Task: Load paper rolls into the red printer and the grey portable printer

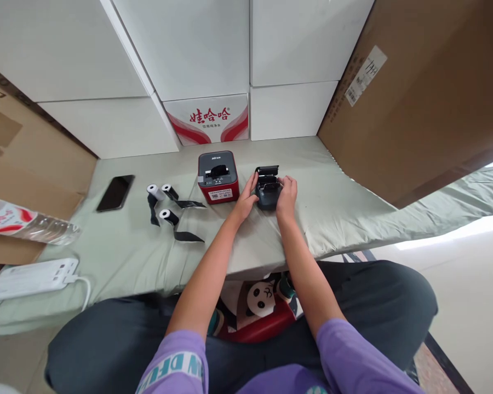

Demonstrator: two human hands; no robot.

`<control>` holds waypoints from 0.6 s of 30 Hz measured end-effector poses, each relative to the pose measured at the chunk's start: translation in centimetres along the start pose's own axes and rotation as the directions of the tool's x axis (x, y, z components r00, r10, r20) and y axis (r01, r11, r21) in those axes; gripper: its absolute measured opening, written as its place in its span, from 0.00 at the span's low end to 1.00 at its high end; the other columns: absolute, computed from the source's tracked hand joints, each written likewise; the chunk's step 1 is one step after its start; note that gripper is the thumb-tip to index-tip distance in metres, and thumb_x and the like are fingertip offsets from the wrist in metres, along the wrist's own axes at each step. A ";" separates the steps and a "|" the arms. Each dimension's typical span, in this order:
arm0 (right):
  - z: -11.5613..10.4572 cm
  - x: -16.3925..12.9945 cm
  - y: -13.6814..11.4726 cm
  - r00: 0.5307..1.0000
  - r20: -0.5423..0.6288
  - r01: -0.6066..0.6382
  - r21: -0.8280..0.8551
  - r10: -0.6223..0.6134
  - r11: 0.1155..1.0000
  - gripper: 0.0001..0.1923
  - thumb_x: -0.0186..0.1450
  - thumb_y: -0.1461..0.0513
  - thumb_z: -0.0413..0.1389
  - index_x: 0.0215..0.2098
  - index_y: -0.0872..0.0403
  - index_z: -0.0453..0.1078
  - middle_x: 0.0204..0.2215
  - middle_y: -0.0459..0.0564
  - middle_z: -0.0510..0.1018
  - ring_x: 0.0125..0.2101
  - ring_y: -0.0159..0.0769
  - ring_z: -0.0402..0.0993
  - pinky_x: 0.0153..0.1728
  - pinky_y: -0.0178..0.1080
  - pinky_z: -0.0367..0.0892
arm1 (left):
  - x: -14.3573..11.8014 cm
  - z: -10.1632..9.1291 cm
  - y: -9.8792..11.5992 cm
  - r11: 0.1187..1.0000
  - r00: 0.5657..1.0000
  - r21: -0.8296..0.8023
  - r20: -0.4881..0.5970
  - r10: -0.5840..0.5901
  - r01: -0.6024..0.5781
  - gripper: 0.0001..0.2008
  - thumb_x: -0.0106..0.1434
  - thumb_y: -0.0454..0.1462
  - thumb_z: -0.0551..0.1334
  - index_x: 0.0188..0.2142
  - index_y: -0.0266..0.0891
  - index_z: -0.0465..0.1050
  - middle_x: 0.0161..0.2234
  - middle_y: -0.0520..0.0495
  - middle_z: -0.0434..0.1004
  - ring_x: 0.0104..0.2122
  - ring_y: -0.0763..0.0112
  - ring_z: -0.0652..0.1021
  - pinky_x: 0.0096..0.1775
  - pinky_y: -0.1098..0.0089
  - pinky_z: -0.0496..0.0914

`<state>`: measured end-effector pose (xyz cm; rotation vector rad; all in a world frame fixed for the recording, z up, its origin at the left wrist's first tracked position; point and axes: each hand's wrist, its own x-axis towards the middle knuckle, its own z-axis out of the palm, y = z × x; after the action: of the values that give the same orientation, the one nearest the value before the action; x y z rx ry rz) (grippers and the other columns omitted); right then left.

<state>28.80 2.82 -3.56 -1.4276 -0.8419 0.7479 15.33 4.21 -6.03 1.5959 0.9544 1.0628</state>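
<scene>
A small dark grey printer (268,189) with its lid tipped up sits on the pale green cloth (148,246). My left hand (247,198) clasps its left side and my right hand (286,196) clasps its right side. Just to the left stands a larger red and dark grey printer (218,176). Further left lie three small paper rolls (164,203) with dark strips trailing from them.
A black phone (115,192) lies at the left. A plastic water bottle (27,225) and a white power strip (30,277) sit at the near left edge. White boxes (197,117) line the back; big cardboard boxes (419,98) flank the right and left.
</scene>
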 end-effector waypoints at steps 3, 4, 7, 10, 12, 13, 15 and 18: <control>0.0 0.0 0.1 1.000 -0.010 0.026 -0.025 -0.026 0.999 0.23 0.70 0.51 0.43 0.55 0.55 0.65 0.58 0.58 0.77 0.58 0.39 0.74 0.62 0.41 0.66 | 0.0 0.1 -0.1 1.000 1.000 0.003 0.014 -0.022 0.022 0.51 0.55 0.25 0.51 0.78 0.40 0.40 0.77 0.50 0.48 0.76 0.71 0.49 0.76 0.62 0.48; 0.0 0.0 0.1 0.999 -0.010 0.040 -0.038 -0.040 0.998 0.22 0.70 0.51 0.43 0.54 0.55 0.66 0.57 0.58 0.77 0.57 0.39 0.74 0.62 0.41 0.66 | -0.1 0.1 -0.1 1.000 0.999 0.006 0.021 -0.027 0.027 0.51 0.55 0.25 0.52 0.78 0.40 0.41 0.77 0.50 0.48 0.76 0.71 0.50 0.75 0.63 0.48; 0.0 -0.3 -0.2 0.996 0.004 0.085 -0.065 -0.085 0.994 0.21 0.70 0.51 0.44 0.52 0.55 0.67 0.54 0.59 0.80 0.55 0.39 0.75 0.60 0.40 0.66 | 0.0 0.0 -0.5 1.000 1.000 0.004 0.023 -0.019 0.019 0.52 0.54 0.26 0.53 0.78 0.39 0.40 0.78 0.48 0.47 0.77 0.71 0.49 0.75 0.64 0.47; 0.1 -0.5 -0.4 0.993 0.049 0.110 -0.066 -0.107 0.992 0.22 0.71 0.51 0.43 0.51 0.55 0.68 0.48 0.58 0.83 0.50 0.40 0.78 0.57 0.40 0.68 | 0.3 -0.2 -1.1 1.000 1.000 -0.009 -0.007 0.015 -0.015 0.52 0.53 0.27 0.54 0.78 0.38 0.39 0.78 0.46 0.45 0.77 0.70 0.47 0.75 0.64 0.46; 0.1 -0.5 -0.5 0.991 0.084 0.115 -0.081 -0.108 0.990 0.22 0.71 0.51 0.42 0.51 0.55 0.69 0.45 0.58 0.84 0.48 0.40 0.79 0.55 0.40 0.69 | 0.5 -0.3 -1.6 0.997 0.998 -0.037 -0.034 0.060 -0.061 0.53 0.52 0.27 0.55 0.77 0.37 0.39 0.78 0.44 0.43 0.77 0.68 0.46 0.75 0.64 0.45; 0.0 -0.4 -0.4 0.989 0.098 0.117 -0.094 -0.108 0.989 0.23 0.72 0.51 0.41 0.50 0.55 0.69 0.43 0.57 0.85 0.48 0.40 0.79 0.55 0.40 0.69 | 0.6 -0.4 -1.9 0.995 0.995 -0.055 -0.051 0.082 -0.085 0.53 0.52 0.27 0.55 0.77 0.38 0.39 0.79 0.44 0.43 0.77 0.68 0.45 0.75 0.64 0.45; -0.2 -0.2 -0.2 0.987 0.118 0.128 -0.129 -0.113 0.983 0.24 0.72 0.51 0.40 0.50 0.54 0.70 0.39 0.55 0.85 0.48 0.41 0.80 0.56 0.40 0.68 | 0.7 -0.6 -2.5 0.991 0.992 -0.084 -0.076 0.102 -0.108 0.51 0.52 0.27 0.56 0.76 0.40 0.42 0.79 0.45 0.43 0.77 0.67 0.46 0.75 0.62 0.44; -0.8 0.6 0.0 0.986 0.115 0.144 -0.196 -0.123 0.970 0.24 0.72 0.54 0.39 0.49 0.55 0.73 0.39 0.55 0.86 0.47 0.40 0.81 0.53 0.38 0.69 | 0.8 -0.7 -3.1 0.991 0.994 -0.086 -0.059 0.095 -0.100 0.47 0.54 0.27 0.57 0.73 0.42 0.49 0.78 0.44 0.48 0.77 0.66 0.48 0.76 0.60 0.42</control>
<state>29.83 2.94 -3.51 -1.5058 -1.1096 0.6501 14.67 5.89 -8.74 1.5603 0.8607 1.2054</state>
